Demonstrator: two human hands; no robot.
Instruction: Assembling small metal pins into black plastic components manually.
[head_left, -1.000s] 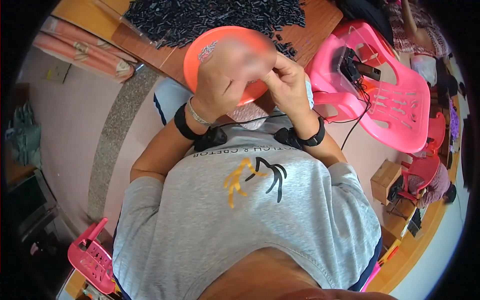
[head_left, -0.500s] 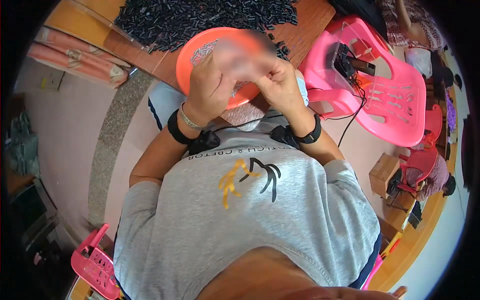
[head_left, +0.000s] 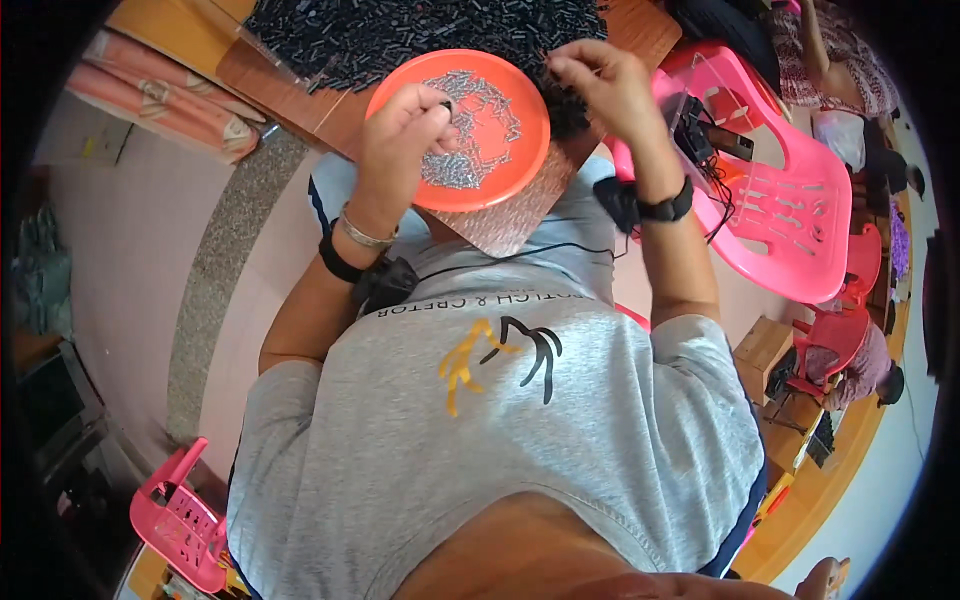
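From afar, I see the left hand pinch a small black piece over a round orange plastic dish of silvery metal pins, likely for easy reach; heaped black cylinders lie by the right hand, its grip unclear.

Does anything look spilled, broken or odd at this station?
Nothing looks plainly spilled or broken: the visible silver pins lie inside the orange dish. One untidy spot: black cables bunched in a tangle on the pink chair, to the right.
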